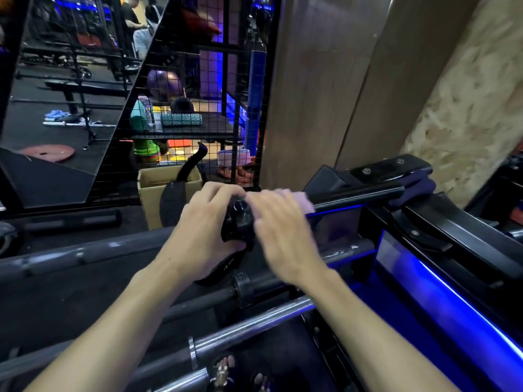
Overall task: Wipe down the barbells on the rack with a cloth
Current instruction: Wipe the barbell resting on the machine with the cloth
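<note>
My left hand [208, 222] grips the black barbell end [239, 222] to steady it, while my right hand [278, 222] presses the pink cloth [300, 200] flat, fingers extended, along its bar.

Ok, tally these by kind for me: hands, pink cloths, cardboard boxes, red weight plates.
Hands: 2, left hand and right hand
Pink cloth: 1
Cardboard box: 1
Red weight plate: 1
Total: 5

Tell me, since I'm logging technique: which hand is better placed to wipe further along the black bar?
Probably the right hand: it lies on the pink cloth on the black bar, while the left hand grips the bar's end collar.
</note>
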Tool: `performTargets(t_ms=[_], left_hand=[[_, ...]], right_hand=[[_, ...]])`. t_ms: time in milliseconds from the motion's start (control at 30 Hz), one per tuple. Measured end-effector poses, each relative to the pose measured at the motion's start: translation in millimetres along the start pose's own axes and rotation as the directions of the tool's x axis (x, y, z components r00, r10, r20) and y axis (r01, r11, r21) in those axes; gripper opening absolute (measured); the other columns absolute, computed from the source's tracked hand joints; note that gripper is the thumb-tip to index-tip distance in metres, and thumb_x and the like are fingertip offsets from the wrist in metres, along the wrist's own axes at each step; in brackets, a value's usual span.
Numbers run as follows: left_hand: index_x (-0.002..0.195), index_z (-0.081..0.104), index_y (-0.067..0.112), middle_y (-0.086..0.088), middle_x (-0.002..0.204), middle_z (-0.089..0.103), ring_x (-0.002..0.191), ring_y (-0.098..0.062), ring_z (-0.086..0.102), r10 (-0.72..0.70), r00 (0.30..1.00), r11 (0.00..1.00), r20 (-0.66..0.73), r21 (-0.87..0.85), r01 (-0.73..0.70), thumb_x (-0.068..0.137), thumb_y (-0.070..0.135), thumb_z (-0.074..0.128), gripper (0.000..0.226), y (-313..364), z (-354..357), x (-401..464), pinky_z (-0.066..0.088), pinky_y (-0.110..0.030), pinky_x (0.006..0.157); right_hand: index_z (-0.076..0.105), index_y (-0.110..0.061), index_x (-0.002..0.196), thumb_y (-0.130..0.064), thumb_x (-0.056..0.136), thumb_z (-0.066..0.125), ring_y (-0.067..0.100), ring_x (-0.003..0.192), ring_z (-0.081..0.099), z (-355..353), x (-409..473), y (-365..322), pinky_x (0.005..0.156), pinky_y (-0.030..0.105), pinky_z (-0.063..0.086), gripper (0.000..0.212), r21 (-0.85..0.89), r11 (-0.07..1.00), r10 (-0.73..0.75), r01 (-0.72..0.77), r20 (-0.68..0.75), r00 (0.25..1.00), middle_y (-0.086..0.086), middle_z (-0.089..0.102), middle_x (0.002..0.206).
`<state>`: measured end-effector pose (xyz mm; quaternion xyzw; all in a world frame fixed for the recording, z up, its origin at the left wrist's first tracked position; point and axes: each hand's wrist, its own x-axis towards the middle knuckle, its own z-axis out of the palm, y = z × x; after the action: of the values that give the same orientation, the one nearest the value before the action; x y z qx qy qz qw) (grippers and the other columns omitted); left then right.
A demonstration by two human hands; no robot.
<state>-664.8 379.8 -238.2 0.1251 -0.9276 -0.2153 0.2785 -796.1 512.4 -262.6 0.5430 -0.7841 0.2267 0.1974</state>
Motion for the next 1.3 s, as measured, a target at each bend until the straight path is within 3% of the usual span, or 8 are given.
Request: performTargets(t_ms=[233, 500, 600, 733, 867, 933, 1100, 1300], left_hand=[[0.148, 0.039, 0.025, 0.006, 0.143, 0.042, 0.128, -0.020, 0.048, -0.083, 0.995, 0.995, 0.049, 0.066, 0.080, 0.066, 0.034, 0.095, 0.100, -1, -16, -7, 0.044, -0.047, 0.107], [0.136, 0.054, 0.022, 0.004, 0.124, 0.068, 0.116, -0.024, 0.061, -0.118, 0.986, 0.974, 0.118, 0.209, 0.092, 0.083, 0.045, 0.081, 0.064, 3, -27, -6, 0.048, -0.045, 0.098], [0.128, 0.058, 0.024, 0.005, 0.116, 0.070, 0.112, -0.024, 0.062, -0.131, 0.979, 0.977, 0.153, 0.190, 0.101, 0.086, 0.050, 0.076, 0.053, 0, -29, -6, 0.050, -0.046, 0.094], [0.120, 0.062, 0.024, 0.004, 0.112, 0.070, 0.107, -0.025, 0.063, -0.157, 0.955, 0.952, 0.251, 0.296, 0.078, 0.092, 0.063, 0.059, 0.048, -4, -30, -6, 0.050, -0.043, 0.089], [0.118, 0.060, 0.024, 0.002, 0.116, 0.069, 0.109, -0.028, 0.063, -0.179, 0.932, 0.947, 0.314, 0.313, 0.076, 0.096, 0.060, 0.055, 0.043, -4, -30, -2, 0.050, -0.039, 0.082], [0.109, 0.056, 0.026, 0.002, 0.114, 0.068, 0.108, -0.029, 0.063, -0.195, 0.923, 0.948, 0.333, 0.307, 0.089, 0.099, 0.051, 0.057, 0.027, -8, -31, -1, 0.048, -0.038, 0.079], [0.107, 0.062, 0.034, 0.007, 0.109, 0.069, 0.107, -0.027, 0.062, -0.202, 0.947, 0.958, 0.250, 0.252, 0.138, 0.099, 0.035, 0.057, 0.009, -15, -30, -2, 0.040, -0.037, 0.072], [0.116, 0.066, 0.042, 0.014, 0.114, 0.069, 0.111, -0.021, 0.062, -0.238, 0.951, 0.954, 0.199, 0.234, 0.190, 0.096, 0.053, 0.061, 0.024, -14, -26, -4, 0.040, -0.034, 0.073]], right_hand=[[0.065, -0.007, 0.129, -0.017, 0.103, 0.031, 0.028, 0.126, 0.054, -26, -6, 59, 0.111, 0.016, 0.020, 0.045, 0.052, 0.991, 0.123, -0.124, 0.012, 0.992, 0.008, 0.064, 0.134], [0.060, -0.010, 0.138, -0.016, 0.107, 0.037, 0.018, 0.131, 0.048, -14, -3, 21, 0.118, 0.034, 0.026, 0.040, 0.038, 0.995, -0.094, 0.092, 0.054, 0.994, 0.000, 0.060, 0.140], [0.069, -0.021, 0.116, -0.019, 0.105, 0.036, 0.026, 0.113, 0.057, -18, 2, 43, 0.104, 0.048, 0.038, 0.035, -0.051, 0.997, 0.056, -0.056, -0.001, 0.998, -0.005, 0.067, 0.124], [0.073, -0.024, 0.096, -0.013, 0.108, 0.038, 0.016, 0.101, 0.059, -17, 2, 41, 0.100, 0.030, 0.034, 0.038, 0.267, 0.906, 0.377, -0.328, -0.158, 0.913, -0.014, 0.071, 0.102], [0.073, -0.029, 0.112, -0.011, 0.109, 0.041, 0.001, 0.121, 0.059, -19, 0, -21, 0.107, 0.018, 0.039, 0.037, 0.632, 0.736, 0.406, -0.241, -0.128, 0.905, -0.022, 0.073, 0.117], [0.068, -0.027, 0.131, -0.017, 0.111, 0.042, -0.004, 0.139, 0.043, -11, -8, -48, 0.119, 0.021, 0.030, 0.035, 0.600, 0.788, 0.243, -0.139, -0.095, 0.965, -0.033, 0.058, 0.137], [0.044, -0.011, 0.155, -0.019, 0.109, 0.044, 0.015, 0.158, 0.015, 13, -27, -44, 0.128, 0.038, 0.017, 0.047, 0.220, 0.966, -0.130, 0.135, -0.036, 0.991, 0.002, 0.028, 0.168], [0.060, -0.020, 0.139, -0.029, 0.107, 0.015, 0.017, 0.138, 0.050, -2, 43, -20, 0.126, 0.042, 0.020, 0.055, 0.126, 0.988, 0.060, -0.091, 0.232, 0.971, -0.006, 0.055, 0.152]])
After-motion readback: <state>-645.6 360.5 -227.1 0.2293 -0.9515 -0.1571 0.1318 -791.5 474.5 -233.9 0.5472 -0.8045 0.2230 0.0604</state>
